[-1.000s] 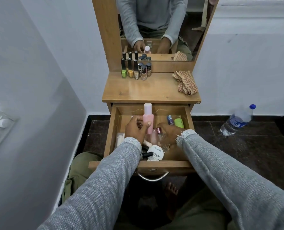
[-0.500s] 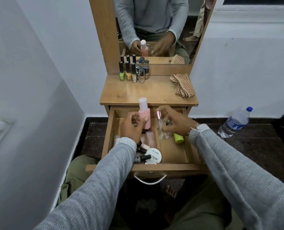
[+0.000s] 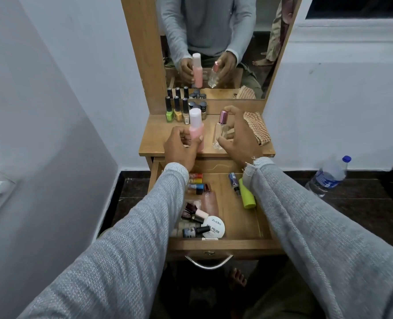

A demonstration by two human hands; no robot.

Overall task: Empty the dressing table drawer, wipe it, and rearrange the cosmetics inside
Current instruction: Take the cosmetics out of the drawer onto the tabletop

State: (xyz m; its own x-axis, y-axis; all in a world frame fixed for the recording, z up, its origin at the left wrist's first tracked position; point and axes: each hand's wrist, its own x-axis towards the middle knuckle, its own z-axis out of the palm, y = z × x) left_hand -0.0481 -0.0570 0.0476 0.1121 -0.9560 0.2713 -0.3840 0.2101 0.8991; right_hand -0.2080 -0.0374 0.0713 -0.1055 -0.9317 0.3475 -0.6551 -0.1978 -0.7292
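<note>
Above tabletop (image 3: 165, 143) now, both bottles (image 3: 196, 132).

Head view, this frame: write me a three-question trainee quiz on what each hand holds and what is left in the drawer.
1. True or false: the left hand holds the pink bottle over the tabletop.
2. The right hand holds: A) checked cloth B) clear bottle with metallic pink cap C) lime green tube
3. Is the drawer empty yet?

Key: 1 true; 2 B; 3 no, cosmetics remain inside.
</note>
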